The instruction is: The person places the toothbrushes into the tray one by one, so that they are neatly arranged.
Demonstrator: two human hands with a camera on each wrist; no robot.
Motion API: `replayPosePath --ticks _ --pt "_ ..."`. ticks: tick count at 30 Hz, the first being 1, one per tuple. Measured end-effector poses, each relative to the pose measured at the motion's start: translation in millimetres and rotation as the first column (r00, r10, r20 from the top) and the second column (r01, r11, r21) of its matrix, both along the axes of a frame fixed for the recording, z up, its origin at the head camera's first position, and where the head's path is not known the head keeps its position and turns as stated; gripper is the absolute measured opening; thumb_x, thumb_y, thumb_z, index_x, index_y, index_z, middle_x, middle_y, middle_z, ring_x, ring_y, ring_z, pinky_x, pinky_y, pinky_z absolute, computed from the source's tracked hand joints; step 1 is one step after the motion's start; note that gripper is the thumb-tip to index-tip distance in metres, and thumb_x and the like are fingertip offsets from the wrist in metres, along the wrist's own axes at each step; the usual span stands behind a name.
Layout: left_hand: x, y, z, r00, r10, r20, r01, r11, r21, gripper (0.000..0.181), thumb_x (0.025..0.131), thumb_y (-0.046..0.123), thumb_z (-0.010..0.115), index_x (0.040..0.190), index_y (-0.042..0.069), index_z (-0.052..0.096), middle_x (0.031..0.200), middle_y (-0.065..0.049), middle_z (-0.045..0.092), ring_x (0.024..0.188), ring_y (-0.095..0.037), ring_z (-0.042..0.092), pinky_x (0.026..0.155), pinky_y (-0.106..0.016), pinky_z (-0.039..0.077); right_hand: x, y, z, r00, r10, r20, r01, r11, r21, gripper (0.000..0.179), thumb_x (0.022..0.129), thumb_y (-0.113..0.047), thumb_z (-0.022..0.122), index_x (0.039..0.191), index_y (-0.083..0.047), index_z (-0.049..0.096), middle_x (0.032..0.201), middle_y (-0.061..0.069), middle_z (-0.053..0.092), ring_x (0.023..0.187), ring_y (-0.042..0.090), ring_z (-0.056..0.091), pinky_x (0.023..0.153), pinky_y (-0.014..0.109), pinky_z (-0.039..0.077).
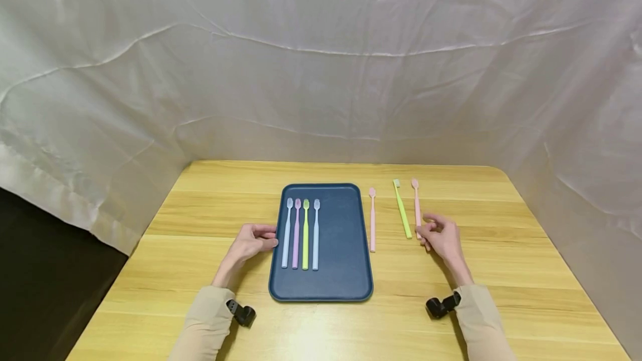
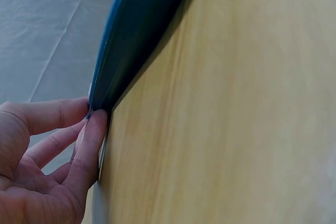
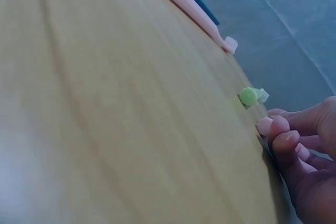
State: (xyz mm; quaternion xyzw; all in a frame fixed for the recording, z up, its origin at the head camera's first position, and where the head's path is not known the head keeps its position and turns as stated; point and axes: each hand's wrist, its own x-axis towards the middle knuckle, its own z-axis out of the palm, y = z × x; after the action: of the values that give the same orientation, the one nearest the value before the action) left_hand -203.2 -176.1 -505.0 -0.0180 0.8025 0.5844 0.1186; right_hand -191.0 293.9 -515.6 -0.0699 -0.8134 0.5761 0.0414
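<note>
At the left edge of the dark blue tray (image 1: 343,238), my left hand (image 1: 253,243) pinches the rim; the left wrist view has the thumb and fingertips (image 2: 97,116) right on it. Four-sided and flat, the tray bears a row of toothbrushes: a light blue one (image 1: 287,233), a purple one (image 1: 296,234), a green one (image 1: 305,234) and another light blue one (image 1: 316,235). To the right of the tray, my right hand (image 1: 443,237) pinches the handle end of a pink toothbrush (image 1: 417,202). A lime-green toothbrush (image 1: 403,210) lies slanted just left of it.
Another pink toothbrush (image 1: 373,222) lies close beside the tray's right edge. Everything rests on a wood-grain table (image 1: 501,227), with a pale cloth curtain (image 1: 321,82) along its back and sides.
</note>
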Motion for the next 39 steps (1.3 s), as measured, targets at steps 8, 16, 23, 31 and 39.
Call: replayPosePath --ticks 8,16,23,31,39 --pt "-0.3 -0.3 -0.8 1.0 -0.002 -0.005 0.002 1.0 0.0 0.043 0.082 -0.003 0.072 0.123 -0.015 0.064 0.102 -0.023 0.073 0.081 -0.009 0.065 0.072 -0.018 0.055 15.7 3 1.2 0.997 0.072 0.035 -0.071 0.997 -0.021 0.056 0.092 -0.002 0.069 0.141 0.012 0.046 0.08 0.005 0.063 0.053 0.006 0.061 0.046 0.025 0.052" --pt "0.6 -0.1 0.5 1.0 0.006 -0.002 -0.006 1.0 -0.007 0.043 0.082 -0.002 0.073 0.122 -0.014 0.064 0.101 -0.023 0.073 0.081 -0.009 0.065 0.072 -0.017 0.054 6.9 2 8.9 0.998 0.014 0.054 -0.015 1.0 0.02 0.057 0.093 -0.008 0.07 0.142 0.011 0.047 0.079 0.0 0.063 0.053 0.004 0.059 0.047 0.024 0.051" --pt "0.9 1.0 0.2 1.0 -0.002 -0.014 0.002 1.0 -0.029 0.043 0.082 -0.001 0.073 0.122 -0.014 0.065 0.102 -0.023 0.073 0.081 -0.009 0.065 0.072 -0.016 0.053 -7.1 5 6.9 0.998 -0.02 0.057 0.016 0.998 0.067 0.055 0.092 -0.009 0.071 0.138 0.011 0.051 0.079 0.0 0.063 0.052 0.003 0.059 0.047 0.023 0.051" --pt "0.8 -0.4 0.6 1.0 -0.009 -0.017 0.009 1.0 -0.027 0.042 0.082 -0.001 0.073 0.122 -0.013 0.065 0.102 -0.023 0.073 0.082 -0.009 0.065 0.072 -0.017 0.053 -8.0 6 3.0 1.0 0.007 0.028 -0.008 0.998 0.062 0.05 0.091 -0.005 0.071 0.134 0.012 0.054 0.077 0.0 0.063 0.052 0.003 0.058 0.046 0.023 0.051" --pt "0.2 -0.8 0.3 1.0 -0.015 -0.014 0.015 1.0 -0.024 0.043 0.083 0.0 0.073 0.123 -0.013 0.065 0.105 -0.025 0.072 0.083 -0.011 0.065 0.073 -0.017 0.053 2.1 3 4.9 0.997 0.041 0.072 -0.037 0.998 -0.048 0.051 0.091 -0.002 0.07 0.136 0.012 0.051 0.076 0.0 0.064 0.053 0.004 0.057 0.046 0.024 0.05"
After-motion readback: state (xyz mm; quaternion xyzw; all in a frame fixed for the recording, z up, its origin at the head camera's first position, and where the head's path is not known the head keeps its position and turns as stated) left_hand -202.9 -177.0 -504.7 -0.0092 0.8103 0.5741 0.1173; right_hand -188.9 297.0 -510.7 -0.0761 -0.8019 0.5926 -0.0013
